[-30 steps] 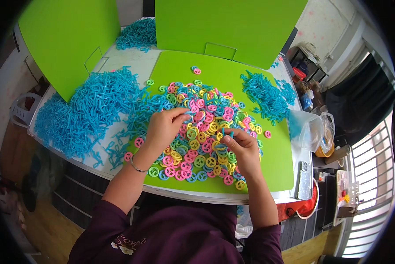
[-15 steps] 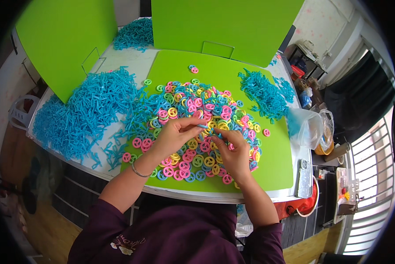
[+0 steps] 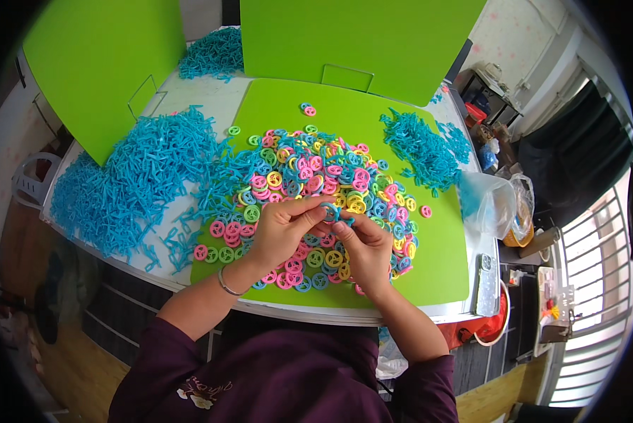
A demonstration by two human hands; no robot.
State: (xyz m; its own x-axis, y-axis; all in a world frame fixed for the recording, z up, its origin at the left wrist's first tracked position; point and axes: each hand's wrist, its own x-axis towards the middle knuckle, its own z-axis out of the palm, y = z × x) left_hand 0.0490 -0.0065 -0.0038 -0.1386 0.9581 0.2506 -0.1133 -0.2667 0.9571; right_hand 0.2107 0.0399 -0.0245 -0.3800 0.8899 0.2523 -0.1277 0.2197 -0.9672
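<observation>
Over the middle of a heap of small plastic wheels in pink, yellow, green and blue, both hands meet with pinched fingers. My left hand grips a blue spoked wheel between thumb and forefinger. Against its right side, my right hand pinches a small blue plastic piece; the fingers mostly cover it, and I cannot tell whether it is joined to the wheel. The heap lies on a bright green board.
A large pile of blue plastic sticks spreads at the left, and a smaller one lies at the right. Two upright green panels border the table. A clear plastic bag and a phone are at the right edge.
My hands have come closer together and lowered slightly. The blue wheel in my left fingers now faces up and shows more plainly, with the right fingers against it.
</observation>
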